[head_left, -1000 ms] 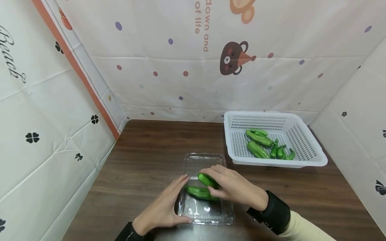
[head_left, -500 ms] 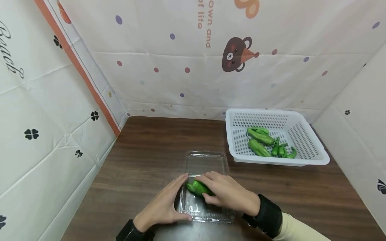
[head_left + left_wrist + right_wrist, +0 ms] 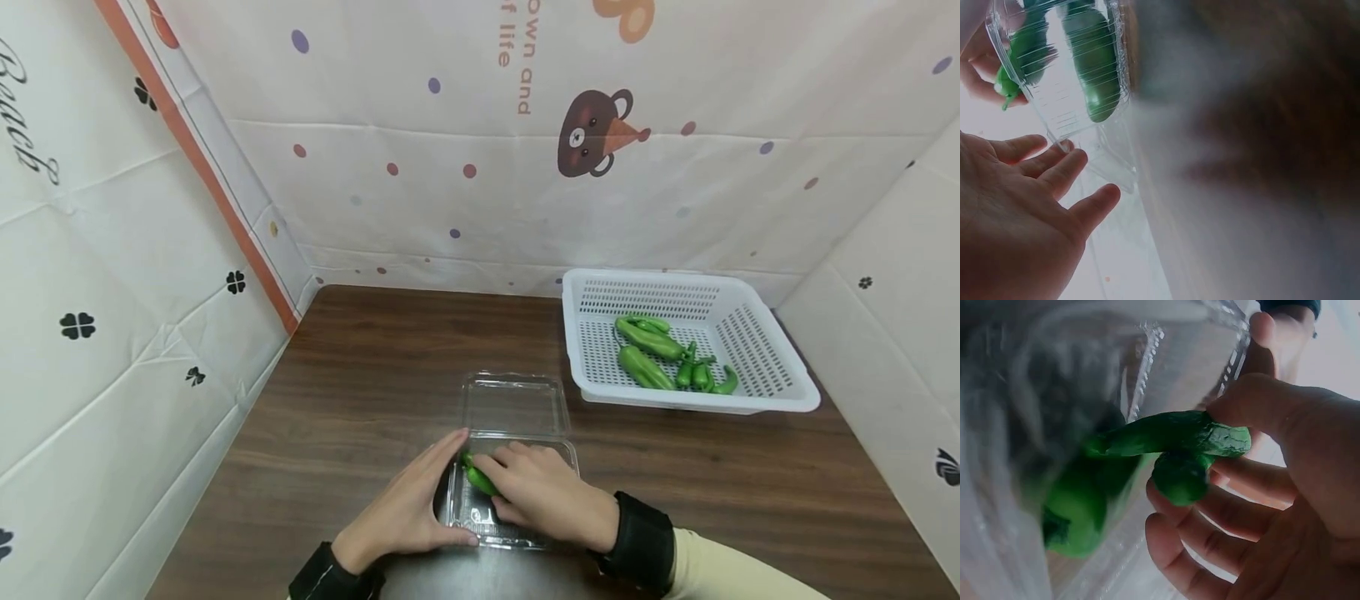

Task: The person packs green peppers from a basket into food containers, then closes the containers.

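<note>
Green pepper (image 3: 480,481): I have it down in the bottom half of the box, with its stem end poking out to the left of my fingers.
My right hand (image 3: 546,493): my fingers are bent around the pepper and grip it, with my thumb on the side near me. From my right wrist I see my thumb on the wrinkly end of a long pepper, and the round end of another green one just under it. I can't tell how many I'm touching.
My left hand (image 3: 405,510): my fingers are stretched out and hold nothing. They stand along the left side of the box, with my thumb at its front left corner.
Clear plastic box (image 3: 480,518): it sits in the front part of the tabletop (image 3: 375,367), a bit nearer the left edge than the right. Through its wall, my left wrist view shows two green shapes.
Lid (image 3: 517,406): it is folded back flat, toward the back edge.
White basket (image 3: 705,403): it is in the back right corner and has holes all over. Big peppers (image 3: 651,340) and small peppers (image 3: 702,377) lie inside.
Wristbands (image 3: 647,542): black, one on each arm.
Right sleeve (image 3: 731,571): pale yellow.
</note>
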Demonstrator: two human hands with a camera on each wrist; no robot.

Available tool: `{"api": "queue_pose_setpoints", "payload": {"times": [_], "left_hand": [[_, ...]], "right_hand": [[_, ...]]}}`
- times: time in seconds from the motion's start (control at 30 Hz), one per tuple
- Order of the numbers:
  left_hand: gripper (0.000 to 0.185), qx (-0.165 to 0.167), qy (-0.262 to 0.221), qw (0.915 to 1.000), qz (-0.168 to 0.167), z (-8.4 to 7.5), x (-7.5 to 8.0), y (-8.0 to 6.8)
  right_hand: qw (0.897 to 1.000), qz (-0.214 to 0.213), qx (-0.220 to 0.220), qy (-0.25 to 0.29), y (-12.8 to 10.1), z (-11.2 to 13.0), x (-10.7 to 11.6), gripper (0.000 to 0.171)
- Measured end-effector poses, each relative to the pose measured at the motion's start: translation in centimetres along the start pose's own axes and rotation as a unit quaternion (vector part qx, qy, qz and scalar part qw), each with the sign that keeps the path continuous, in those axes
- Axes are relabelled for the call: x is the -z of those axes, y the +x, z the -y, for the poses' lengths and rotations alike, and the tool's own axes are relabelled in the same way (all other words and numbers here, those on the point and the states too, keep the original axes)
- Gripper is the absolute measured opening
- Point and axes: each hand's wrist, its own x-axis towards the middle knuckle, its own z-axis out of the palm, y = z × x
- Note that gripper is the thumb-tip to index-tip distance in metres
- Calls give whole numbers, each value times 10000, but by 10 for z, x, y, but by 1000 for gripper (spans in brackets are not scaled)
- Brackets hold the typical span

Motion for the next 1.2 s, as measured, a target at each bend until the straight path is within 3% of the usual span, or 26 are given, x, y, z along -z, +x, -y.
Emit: {"api": "queue_pose_setpoints", "payload": {"times": [0.47, 0.7, 1.2], "left_hand": [[126, 36, -25, 10000, 74, 0, 2, 0], [126, 57, -39, 9999, 91, 0, 2, 0], [124, 0, -24, 10000, 83, 1, 0, 0]], "right_hand": [[9980, 213, -182, -558, 4, 5, -10, 51], [9986, 384, -150, -329, 3, 3, -11, 57], [9982, 463, -190, 316, 5, 1, -17, 50]]}}
